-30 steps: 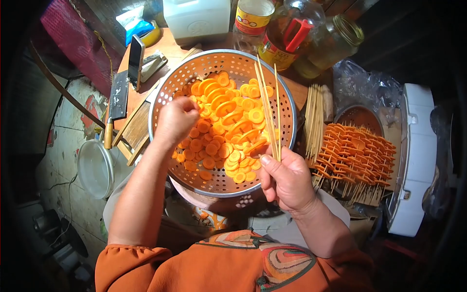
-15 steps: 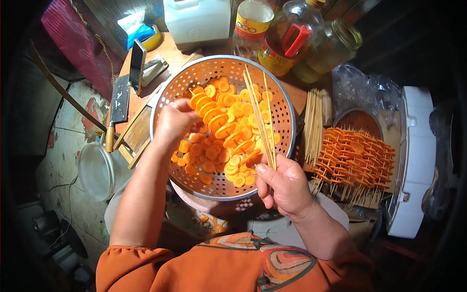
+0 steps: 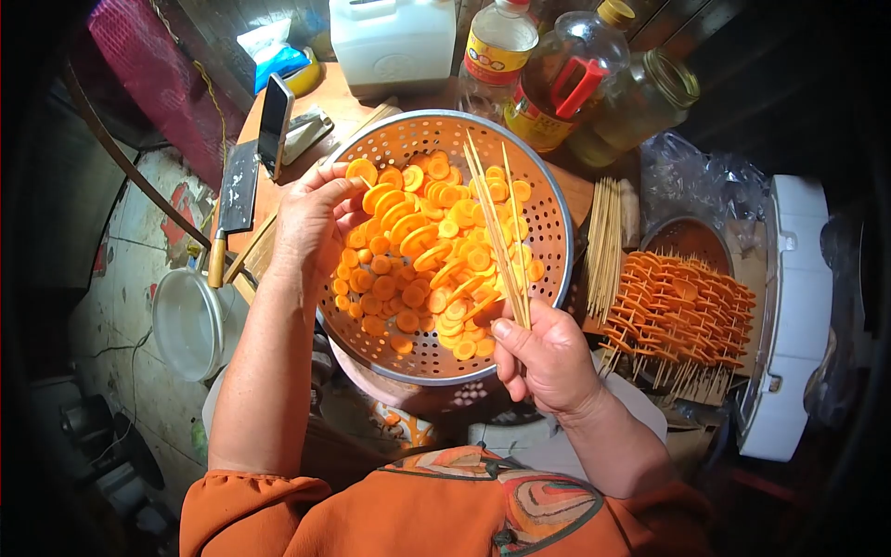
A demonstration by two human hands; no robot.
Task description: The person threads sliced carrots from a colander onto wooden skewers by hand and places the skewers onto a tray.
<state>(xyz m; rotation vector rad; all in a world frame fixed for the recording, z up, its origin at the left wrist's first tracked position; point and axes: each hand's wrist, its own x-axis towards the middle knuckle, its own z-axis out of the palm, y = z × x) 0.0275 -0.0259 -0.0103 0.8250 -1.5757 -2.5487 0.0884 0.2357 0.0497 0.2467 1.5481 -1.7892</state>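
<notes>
Between thumb and fingers my left hand [image 3: 318, 215] pinches a carrot slice [image 3: 362, 171] at the tip of a skewer, over the left of the metal colander [image 3: 436, 373]. A row of carrot slices [image 3: 406, 228] threaded on that skewer slants down toward my right hand [image 3: 548, 360]. My right hand is closed around the skewer's lower end and several bare bamboo skewers [image 3: 501, 237], which point up and away. Loose carrot slices [image 3: 382, 288] lie in the colander beneath.
Right of the colander are a bundle of skewers [image 3: 604, 249] and a pile of loaded carrot skewers [image 3: 682, 306]. Behind stand a white jug [image 3: 393, 45], bottles [image 3: 497, 51] and a jar [image 3: 640, 107]. A phone [image 3: 274, 125] and cleaver [image 3: 239, 190] lie left.
My left hand has moved from over the slices up to the skewer's tip, where it now holds a slice. My right hand keeps its grip on the skewers.
</notes>
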